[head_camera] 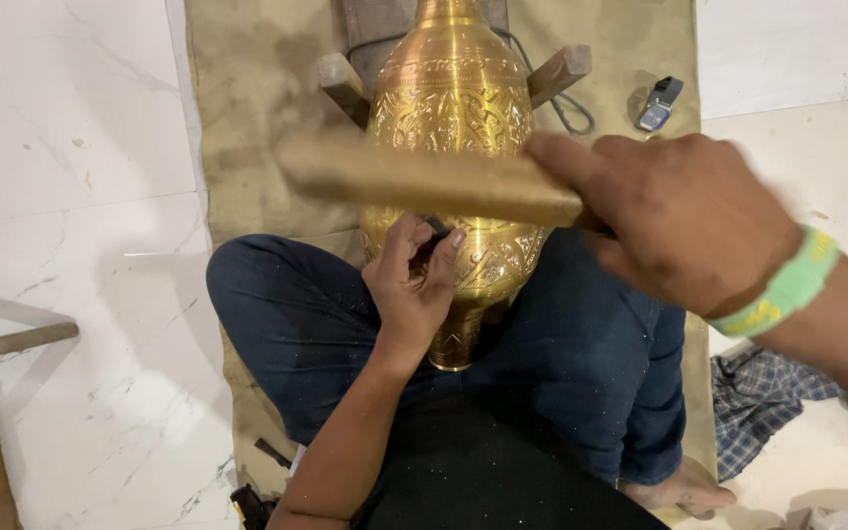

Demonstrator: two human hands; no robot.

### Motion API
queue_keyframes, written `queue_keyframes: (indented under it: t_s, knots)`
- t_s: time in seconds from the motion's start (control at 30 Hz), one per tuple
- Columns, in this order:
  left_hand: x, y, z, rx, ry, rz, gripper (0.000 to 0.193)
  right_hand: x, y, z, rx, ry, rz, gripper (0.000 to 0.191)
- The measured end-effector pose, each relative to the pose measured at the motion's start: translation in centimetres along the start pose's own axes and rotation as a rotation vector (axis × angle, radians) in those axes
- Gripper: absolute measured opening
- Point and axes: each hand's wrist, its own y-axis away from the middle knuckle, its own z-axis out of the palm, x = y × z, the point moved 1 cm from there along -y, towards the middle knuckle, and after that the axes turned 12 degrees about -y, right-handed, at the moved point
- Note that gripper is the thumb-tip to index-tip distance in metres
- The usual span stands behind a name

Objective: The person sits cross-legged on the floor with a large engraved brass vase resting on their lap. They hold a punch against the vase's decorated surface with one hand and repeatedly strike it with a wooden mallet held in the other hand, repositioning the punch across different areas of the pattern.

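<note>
Far left: a wooden strip (12, 343) enters from the frame edge over the white marble floor (100, 118); its origin is cut off.

Lower left, by the knee: small dark tools (252, 505) at the bottom edge, too cropped to identify.

Tan mat (247, 147) spread on the floor, with the person seated cross-legged on it in blue jeans (287, 324).

Centre: left hand (414, 285) curled tight, fingers pinching a small dark punch or chisel (434, 228) against the flank of the engraved brass vase (453, 108). Only the tool's top shows; the tip and contact point are hidden by fingers and mallet. The vase lies tilted, foot in the lap between the thighs, body running away from the person and resting in a wooden cradle (559, 73) with two arms visible either side. The vase's neck is cut off at the top edge.

Across the vase: wooden mallet (424, 182), motion-blurred, so its shape is soft and its head end unclear. It hides a band of the engraving.

Right: right hand (679, 221) closed around the mallet's handle end, the grip itself covered by the hand's back; green wristband (787, 285) on the wrist.

Upper right: small grey-blue object (660, 103) on the mat, kind unclear. A dark cable (566, 113) loops behind the vase.

Lower right: checked cloth (763, 397) on the floor, a bare foot (679, 489) partly seen.
</note>
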Motion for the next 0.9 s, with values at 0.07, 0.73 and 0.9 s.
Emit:
queue_keyframes:
  t_s: [0.07, 0.73, 0.9]
  knots:
    - [0.0, 0.0, 0.0, -0.002, -0.022, -0.002, 0.028, 0.1, 0.1, 0.2, -0.219, 0.307, 0.178, 0.061]
    - [-0.1, -0.1, -0.2, -0.051, -0.03, 0.08, 0.029, 1.4, 0.5, 1.8, -0.221, 0.109, 0.162, 0.061]
    - [0.3, -0.4, -0.3, -0.031, -0.049, 0.06, 0.035, 1.6, 0.6, 1.5, -0.098, 0.09, 0.048, 0.068]
